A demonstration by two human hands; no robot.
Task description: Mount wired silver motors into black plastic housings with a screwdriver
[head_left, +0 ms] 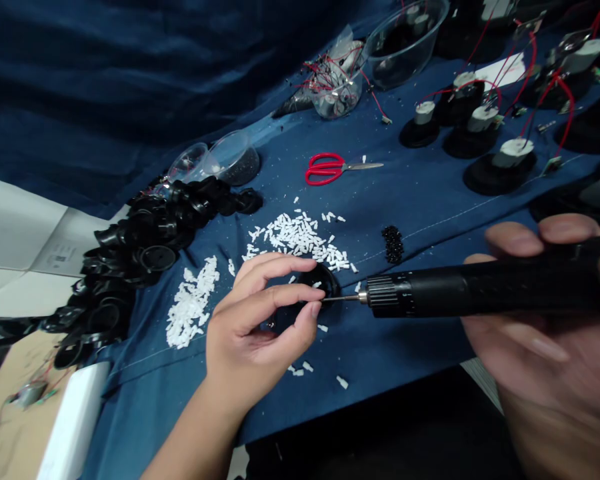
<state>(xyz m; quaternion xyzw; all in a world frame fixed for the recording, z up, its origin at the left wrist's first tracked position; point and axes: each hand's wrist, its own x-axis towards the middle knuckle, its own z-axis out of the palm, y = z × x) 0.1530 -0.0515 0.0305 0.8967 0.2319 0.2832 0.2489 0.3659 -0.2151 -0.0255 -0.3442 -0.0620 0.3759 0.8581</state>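
My right hand is wrapped round a black electric screwdriver, which lies level and points left. Its thin metal bit reaches the fingertips of my left hand. There the thumb and index finger pinch together at the bit's tip; whatever small piece they hold is hidden. Just behind these fingers a round black plastic part rests on the blue cloth, partly covered by my hand. Beyond it spreads a pile of small white plastic pieces. A small cluster of black screws lies above the screwdriver.
Red-handled scissors lie farther back. Black housings are heaped at left, beside another white pile. Clear tubs stand at the back, one with red-wired parts. Motors on black bases fill the right.
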